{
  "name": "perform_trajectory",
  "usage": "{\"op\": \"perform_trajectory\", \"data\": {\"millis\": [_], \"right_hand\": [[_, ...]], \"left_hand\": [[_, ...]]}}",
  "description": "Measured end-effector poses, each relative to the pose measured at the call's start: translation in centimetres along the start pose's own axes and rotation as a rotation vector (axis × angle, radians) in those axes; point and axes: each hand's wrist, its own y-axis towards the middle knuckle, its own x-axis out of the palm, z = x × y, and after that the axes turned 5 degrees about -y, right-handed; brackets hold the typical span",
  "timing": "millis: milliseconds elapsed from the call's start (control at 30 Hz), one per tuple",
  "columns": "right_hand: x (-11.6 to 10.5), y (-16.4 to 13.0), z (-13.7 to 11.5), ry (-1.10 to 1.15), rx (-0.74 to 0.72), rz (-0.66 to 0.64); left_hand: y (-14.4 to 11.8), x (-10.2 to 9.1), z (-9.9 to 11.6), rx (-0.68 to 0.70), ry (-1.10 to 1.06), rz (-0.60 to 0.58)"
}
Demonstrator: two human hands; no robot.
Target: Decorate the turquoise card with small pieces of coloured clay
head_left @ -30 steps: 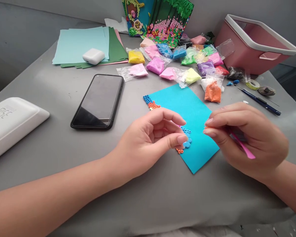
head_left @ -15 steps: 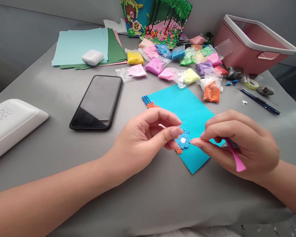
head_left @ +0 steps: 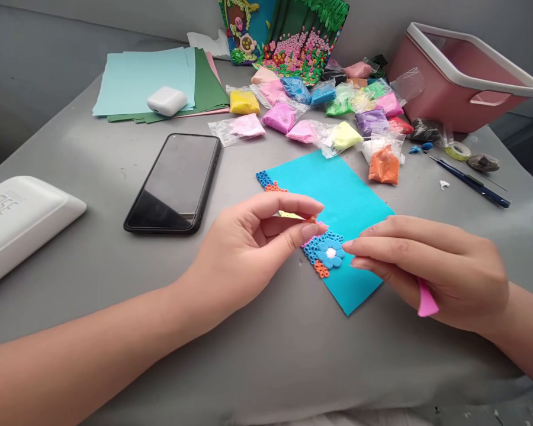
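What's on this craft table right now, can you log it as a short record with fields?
surface: grey table
left hand: pinches a thin stick beside the card
right hand: holds a pink tool, fingertips at the blue clay flower
work piece: turquoise card, small bead-like clay rings along its left edge
behind: clay bags, pink bin
left side: black phone, paper sheets

One marking only — grey characters printed on the lid of the white box at the left edge, seen upside down and not legible.
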Motion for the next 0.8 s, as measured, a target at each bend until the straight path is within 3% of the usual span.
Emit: {"op": "perform_trajectory", "data": {"millis": [800], "right_hand": [[0.97, -0.97, 0.53, 0.11, -0.018, -0.17]], "left_hand": [[0.22, -0.09, -0.22, -0.053, -0.181, -0.023]]}}
